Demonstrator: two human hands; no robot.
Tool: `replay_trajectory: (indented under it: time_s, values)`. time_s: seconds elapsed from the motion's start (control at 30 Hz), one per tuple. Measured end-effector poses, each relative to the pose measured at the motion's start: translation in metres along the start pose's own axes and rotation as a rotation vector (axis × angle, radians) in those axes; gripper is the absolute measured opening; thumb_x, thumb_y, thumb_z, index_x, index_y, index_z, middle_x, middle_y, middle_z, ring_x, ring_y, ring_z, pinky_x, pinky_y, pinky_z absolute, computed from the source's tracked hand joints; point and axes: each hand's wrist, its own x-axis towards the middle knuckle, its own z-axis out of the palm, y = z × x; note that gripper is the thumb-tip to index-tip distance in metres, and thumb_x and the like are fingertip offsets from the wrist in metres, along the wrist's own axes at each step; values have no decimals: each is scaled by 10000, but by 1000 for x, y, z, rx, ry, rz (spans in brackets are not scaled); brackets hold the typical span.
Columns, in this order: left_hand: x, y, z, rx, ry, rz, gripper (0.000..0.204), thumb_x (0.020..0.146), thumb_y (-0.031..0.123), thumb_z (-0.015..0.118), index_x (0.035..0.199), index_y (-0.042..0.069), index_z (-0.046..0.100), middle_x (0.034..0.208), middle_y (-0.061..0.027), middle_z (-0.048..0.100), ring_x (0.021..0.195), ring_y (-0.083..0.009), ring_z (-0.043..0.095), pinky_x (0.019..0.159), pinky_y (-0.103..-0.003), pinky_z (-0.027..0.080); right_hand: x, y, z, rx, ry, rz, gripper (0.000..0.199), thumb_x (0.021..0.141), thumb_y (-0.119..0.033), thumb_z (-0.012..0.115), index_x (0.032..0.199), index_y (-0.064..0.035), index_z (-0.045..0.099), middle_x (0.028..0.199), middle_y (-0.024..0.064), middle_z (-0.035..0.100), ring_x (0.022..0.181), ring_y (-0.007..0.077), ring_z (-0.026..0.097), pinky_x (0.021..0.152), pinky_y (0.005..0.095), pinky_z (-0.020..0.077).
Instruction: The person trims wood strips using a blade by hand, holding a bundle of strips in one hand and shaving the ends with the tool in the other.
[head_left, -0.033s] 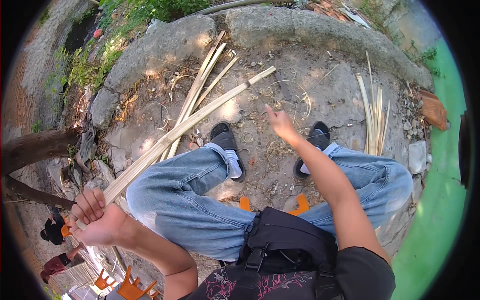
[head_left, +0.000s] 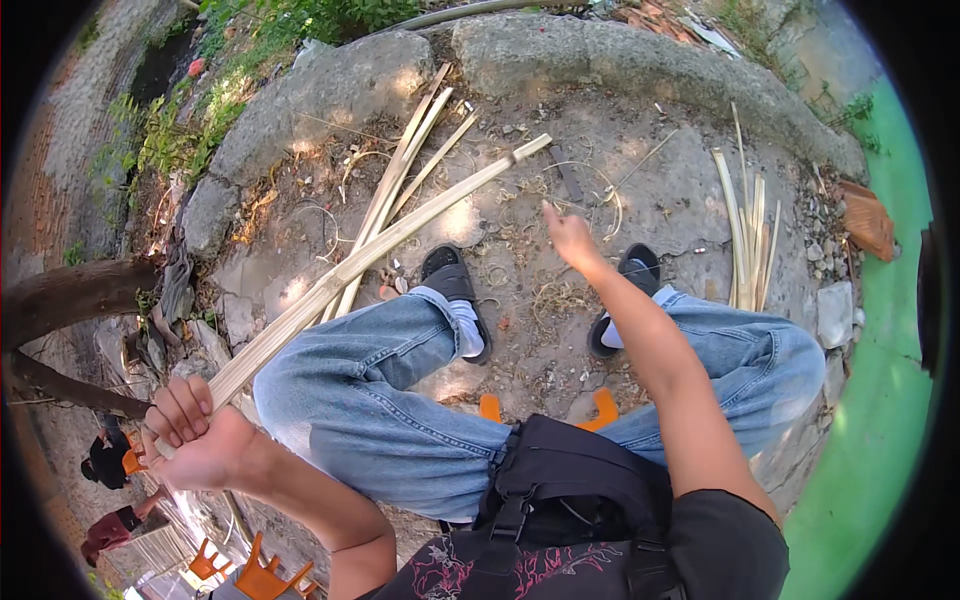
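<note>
My left hand (head_left: pixel 190 430), at the lower left, is closed around the near end of a long pale bamboo strip (head_left: pixel 425 212). The strip slants up and right past my left knee, its far end above the ground. My right hand (head_left: pixel 572 240) is out in front between my feet, fingers curled and the index finger reaching forward. A thin dark knife, seen nearly edge-on and hard to make out, runs from that hand to the strip, where a dark mark crosses near the far end. Its handle is hidden in my fingers.
Several bamboo strips (head_left: pixel 400 165) lie beyond my left foot, more strips (head_left: pixel 750 235) at the right. A dark flat bar (head_left: pixel 566 176) and curly shavings (head_left: pixel 565 295) lie on the ground. A stone kerb (head_left: pixel 640 65) curves behind; a branch (head_left: pixel 80 295) and people (head_left: pixel 108 460) are left.
My right hand has shifted slightly right, and the dark mark has slid along the strip toward its far end. My left hand and the strip have hardly moved.
</note>
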Motion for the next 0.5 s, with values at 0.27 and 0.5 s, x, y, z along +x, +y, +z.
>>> replay_trajectory:
  time_s: [0.27, 0.5]
  values:
    - [-11, -4, 4, -107, -100, -44, 326, 819, 239, 397, 554, 161, 224, 507, 15, 192, 451, -97, 177, 457, -258, 171, -23, -49, -10, -52, -57, -30, 759, 860, -610, 424, 757, 113, 630, 749, 330, 601, 769, 447, 617, 724, 458, 473]
    - [-6, 1, -2, -60, -18, 2, 321, 812, 229, 390, 549, 166, 216, 511, 16, 179, 445, -98, 163, 453, -260, 164, -115, -100, 13, 97, -210, -333, 695, 884, -576, 431, 595, 39, 577, 511, 243, 494, 502, 386, 524, 537, 444, 407]
